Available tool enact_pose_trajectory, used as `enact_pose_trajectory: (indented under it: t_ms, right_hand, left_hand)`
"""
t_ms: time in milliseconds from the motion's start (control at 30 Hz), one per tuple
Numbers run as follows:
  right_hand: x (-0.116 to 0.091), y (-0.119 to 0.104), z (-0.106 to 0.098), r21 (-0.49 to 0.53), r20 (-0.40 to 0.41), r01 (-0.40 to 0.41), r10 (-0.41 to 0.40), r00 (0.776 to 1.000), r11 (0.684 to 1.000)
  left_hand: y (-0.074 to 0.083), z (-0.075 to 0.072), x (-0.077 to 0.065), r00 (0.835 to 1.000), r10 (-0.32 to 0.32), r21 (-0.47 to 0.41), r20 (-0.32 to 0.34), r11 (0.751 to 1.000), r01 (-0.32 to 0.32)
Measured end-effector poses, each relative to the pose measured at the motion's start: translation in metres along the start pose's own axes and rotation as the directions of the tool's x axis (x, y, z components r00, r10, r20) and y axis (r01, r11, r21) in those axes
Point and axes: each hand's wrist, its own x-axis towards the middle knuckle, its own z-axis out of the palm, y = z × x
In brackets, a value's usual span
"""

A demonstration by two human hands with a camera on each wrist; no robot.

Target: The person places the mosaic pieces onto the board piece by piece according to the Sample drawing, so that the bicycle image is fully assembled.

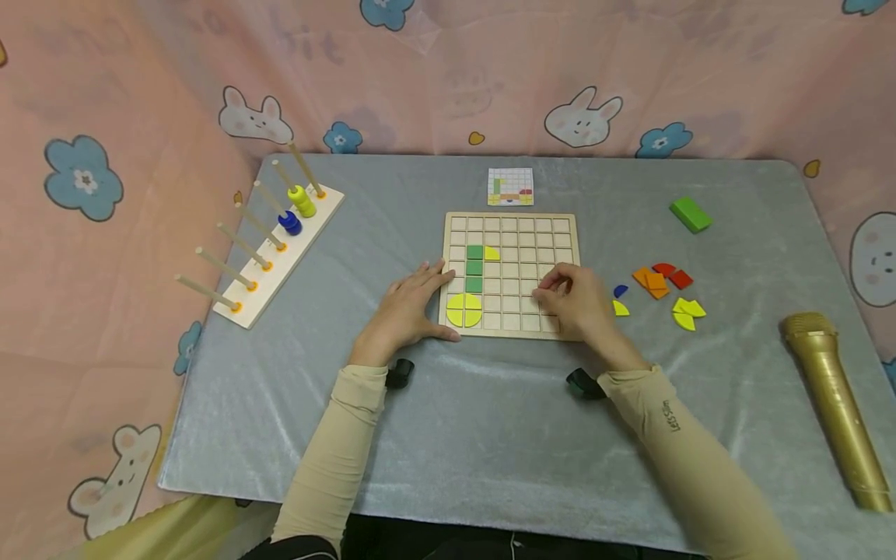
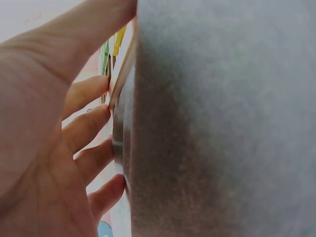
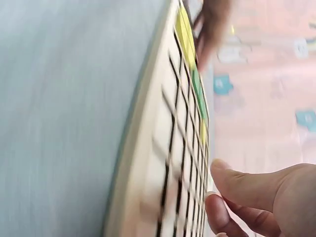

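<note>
A wooden grid board lies mid-table. My left hand rests at its left edge, fingers spread over the rim and thumb by the lower corner. On the board, yellow quarter pieces form a disc at lower left, below a column of green squares. One yellow piece sits beside the top green square. Over the right part of the board hovers my right hand. In the right wrist view its thumb and index finger are bent with a gap between them, and no piece shows there.
Right of the board lie a blue half-disc, orange pieces, red pieces and yellow pieces. A pattern card lies behind. Also around: a green block, a gold microphone and a pegged stand with rings.
</note>
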Motion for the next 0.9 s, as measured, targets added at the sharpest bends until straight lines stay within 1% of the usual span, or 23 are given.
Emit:
enact_pose_trajectory:
  t_ms: [200, 267, 367, 433, 600, 700, 833, 900]
  right_hand:
    - [-0.003, 0.029, -0.036, -0.056, -0.051, -0.048, 0.045, 0.998, 0.997]
    - [-0.003, 0.038, -0.048, -0.069, -0.066, -0.077, 0.073, 0.995, 0.995]
    - [-0.002, 0.051, -0.063, -0.084, -0.09, -0.11, 0.102, 0.991, 0.99]
    - [0.0, 0.06, -0.072, -0.091, -0.104, -0.117, 0.108, 0.989, 0.989]
    - [-0.001, 0.082, -0.086, -0.126, -0.124, -0.11, 0.095, 0.988, 0.986]
    - [-0.004, 0.092, -0.092, -0.157, -0.115, -0.138, 0.121, 0.986, 0.978]
    - [-0.007, 0.098, -0.097, -0.199, -0.089, -0.171, 0.156, 0.984, 0.965]
    - [-0.007, 0.099, -0.097, -0.209, -0.093, -0.173, 0.157, 0.983, 0.963]
  left_hand:
    - [0.0, 0.0, 0.001, 1.0, 0.007, 0.006, 0.003, 1.0, -0.007]
    - [0.0, 0.0, 0.001, 1.0, 0.004, 0.007, 0.006, 1.0, -0.004]
    - [0.0, 0.0, 0.0, 1.0, -0.001, 0.005, 0.009, 1.0, 0.0]
    - [0.0, 0.0, 0.0, 1.0, -0.001, 0.003, 0.009, 1.0, 0.001]
    - [0.0, -0.001, 0.0, 1.0, 0.004, -0.001, 0.01, 1.0, -0.004]
    - [0.001, 0.0, 0.0, 1.0, 0.007, 0.0, 0.01, 1.0, -0.007]
    - [0.001, 0.0, -0.001, 1.0, 0.005, -0.006, 0.005, 1.0, -0.005]
    - [0.001, -0.001, 0.0, 1.0, 0.004, -0.008, 0.003, 1.0, -0.004]
